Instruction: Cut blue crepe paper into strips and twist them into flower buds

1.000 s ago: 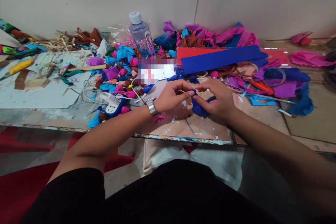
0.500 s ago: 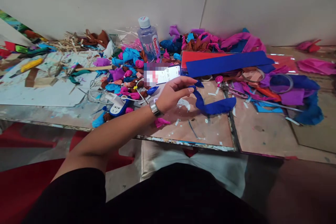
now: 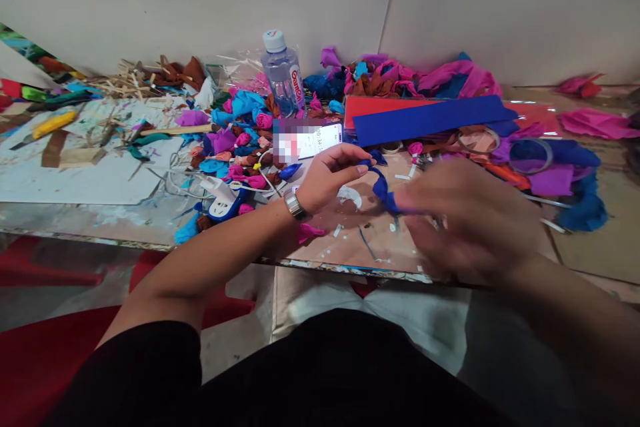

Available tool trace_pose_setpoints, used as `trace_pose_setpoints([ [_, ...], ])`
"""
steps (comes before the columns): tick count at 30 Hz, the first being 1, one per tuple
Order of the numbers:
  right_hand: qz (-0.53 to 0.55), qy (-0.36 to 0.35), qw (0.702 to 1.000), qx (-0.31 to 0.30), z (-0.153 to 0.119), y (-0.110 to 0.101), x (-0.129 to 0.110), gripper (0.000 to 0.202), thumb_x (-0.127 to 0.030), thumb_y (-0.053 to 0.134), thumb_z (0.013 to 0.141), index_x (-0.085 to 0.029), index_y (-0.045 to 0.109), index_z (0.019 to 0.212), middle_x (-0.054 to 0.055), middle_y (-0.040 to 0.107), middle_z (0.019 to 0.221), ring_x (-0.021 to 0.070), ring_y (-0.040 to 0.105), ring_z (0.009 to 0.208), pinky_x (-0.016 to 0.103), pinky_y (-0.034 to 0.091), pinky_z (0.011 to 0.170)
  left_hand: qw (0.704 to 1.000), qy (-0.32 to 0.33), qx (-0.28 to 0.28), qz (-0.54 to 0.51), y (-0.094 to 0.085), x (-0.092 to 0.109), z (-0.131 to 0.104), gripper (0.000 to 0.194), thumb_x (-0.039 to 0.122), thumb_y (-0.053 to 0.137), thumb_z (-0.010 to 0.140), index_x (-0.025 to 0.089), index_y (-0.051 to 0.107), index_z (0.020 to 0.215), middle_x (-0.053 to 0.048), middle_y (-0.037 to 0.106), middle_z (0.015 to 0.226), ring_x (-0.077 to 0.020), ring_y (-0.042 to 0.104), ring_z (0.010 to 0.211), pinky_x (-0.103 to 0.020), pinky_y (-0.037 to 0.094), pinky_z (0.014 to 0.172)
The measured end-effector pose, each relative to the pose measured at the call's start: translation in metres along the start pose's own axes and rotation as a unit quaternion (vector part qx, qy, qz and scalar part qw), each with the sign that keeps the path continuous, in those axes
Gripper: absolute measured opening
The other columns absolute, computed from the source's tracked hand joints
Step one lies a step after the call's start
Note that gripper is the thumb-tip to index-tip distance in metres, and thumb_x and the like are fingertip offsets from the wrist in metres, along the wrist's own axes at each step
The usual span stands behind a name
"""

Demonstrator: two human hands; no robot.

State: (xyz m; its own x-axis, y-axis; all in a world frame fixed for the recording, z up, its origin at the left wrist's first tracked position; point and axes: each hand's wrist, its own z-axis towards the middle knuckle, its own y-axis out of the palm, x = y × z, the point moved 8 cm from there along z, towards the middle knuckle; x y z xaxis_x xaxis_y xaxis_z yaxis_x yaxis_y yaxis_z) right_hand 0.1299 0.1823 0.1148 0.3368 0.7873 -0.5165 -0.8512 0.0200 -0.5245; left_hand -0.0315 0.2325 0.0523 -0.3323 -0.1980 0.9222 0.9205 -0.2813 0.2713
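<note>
My left hand (image 3: 327, 180), with a metal watch at the wrist, pinches one end of a twisted blue crepe paper strip (image 3: 382, 188) between thumb and fingers. The strip hangs down to the right over the table. At its lower part is my right hand (image 3: 465, 213), smeared by motion, and it covers the far end; whether its fingers grip the strip cannot be made out. Behind both hands a flat, wide blue crepe paper piece (image 3: 430, 120) lies across a red sheet (image 3: 354, 109). A phone (image 3: 317, 141) showing a timer lies behind my left hand.
A clear bottle (image 3: 285, 77) stands at the back among many crumpled paper pieces. To the left are a blue and white power strip (image 3: 225, 203), a yellow cutter (image 3: 53, 123), and green-handled pliers (image 3: 145, 143). Tape rings (image 3: 533, 155) and more coloured paper lie at the right.
My right hand has come in from the lower right to the strip's free end. My left hand keeps its pinch in nearly the same spot.
</note>
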Motion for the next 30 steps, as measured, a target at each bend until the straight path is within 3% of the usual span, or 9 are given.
trace_pose_setpoints([
  [5, 0.001, 0.011, 1.000, 0.016, 0.008, 0.002, 0.014, 0.029, -0.052, 0.083, 0.095, -0.030, 0.079, 0.114, 0.007, 0.082, 0.112, 0.0295, 0.077, 0.105, 0.048, 0.063, 0.091, 1.000, 0.010, 0.010, 0.002, 0.001, -0.001, -0.003, 0.033, 0.040, 0.099, 0.081, 0.025, 0.081, 0.104, -0.001, 0.082, 0.104, -0.0135, 0.075, 0.094, -0.031, 0.061, 0.094],
  [10, 0.019, 0.014, 0.999, 0.035, -0.003, 0.004, 0.033, 0.022, -0.050, 0.078, 0.099, -0.029, 0.078, 0.106, 0.005, 0.084, 0.103, 0.0267, 0.079, 0.095, 0.045, 0.064, 0.088, 0.998, 0.040, 0.004, 0.050, 0.002, -0.002, -0.005, 0.033, 0.043, 0.099, 0.081, 0.024, 0.083, 0.104, -0.004, 0.082, 0.110, -0.0169, 0.076, 0.105, -0.033, 0.062, 0.100],
  [14, 0.029, 0.007, 0.998, 0.055, -0.010, -0.001, 0.035, 0.015, -0.044, 0.077, 0.101, -0.029, 0.077, 0.101, 0.003, 0.085, 0.099, 0.0243, 0.079, 0.090, 0.044, 0.064, 0.087, 0.998, 0.008, -0.006, 0.064, 0.004, -0.006, -0.008, 0.037, 0.048, 0.097, 0.082, 0.024, 0.083, 0.106, -0.005, 0.084, 0.108, -0.0164, 0.078, 0.095, -0.033, 0.064, 0.091],
  [18, 0.024, -0.005, 0.998, 0.062, -0.010, -0.004, 0.031, 0.014, -0.041, 0.077, 0.102, -0.029, 0.076, 0.095, 0.002, 0.084, 0.093, 0.0233, 0.079, 0.087, 0.043, 0.062, 0.085, 0.996, 0.011, -0.032, 0.086, 0.010, 0.000, -0.010, 0.035, 0.050, 0.095, 0.084, 0.024, 0.085, 0.105, -0.006, 0.085, 0.110, -0.0181, 0.079, 0.099, -0.034, 0.065, 0.092],
  [23, 0.017, -0.023, 0.996, 0.086, -0.010, -0.009, 0.032, 0.011, -0.039, 0.079, 0.100, -0.029, 0.077, 0.097, 0.003, 0.084, 0.094, 0.0244, 0.079, 0.088, 0.044, 0.061, 0.086, 0.992, 0.050, -0.044, 0.109, 0.014, 0.008, -0.010, 0.026, 0.046, 0.094, 0.088, 0.027, 0.088, 0.104, -0.006, 0.085, 0.111, -0.0180, 0.078, 0.104, -0.034, 0.063, 0.096],
  [30, 0.031, 0.021, 0.997, 0.068, -0.014, -0.007, 0.039, 0.017, -0.042, 0.080, 0.099, -0.028, 0.080, 0.110, 0.003, 0.085, 0.100, 0.0228, 0.078, 0.087, 0.041, 0.062, 0.083, 0.990, 0.025, -0.057, 0.129, 0.014, 0.005, -0.010, 0.031, 0.050, 0.093, 0.087, 0.027, 0.089, 0.106, -0.007, 0.086, 0.111, -0.0197, 0.079, 0.103, -0.036, 0.063, 0.096],
])
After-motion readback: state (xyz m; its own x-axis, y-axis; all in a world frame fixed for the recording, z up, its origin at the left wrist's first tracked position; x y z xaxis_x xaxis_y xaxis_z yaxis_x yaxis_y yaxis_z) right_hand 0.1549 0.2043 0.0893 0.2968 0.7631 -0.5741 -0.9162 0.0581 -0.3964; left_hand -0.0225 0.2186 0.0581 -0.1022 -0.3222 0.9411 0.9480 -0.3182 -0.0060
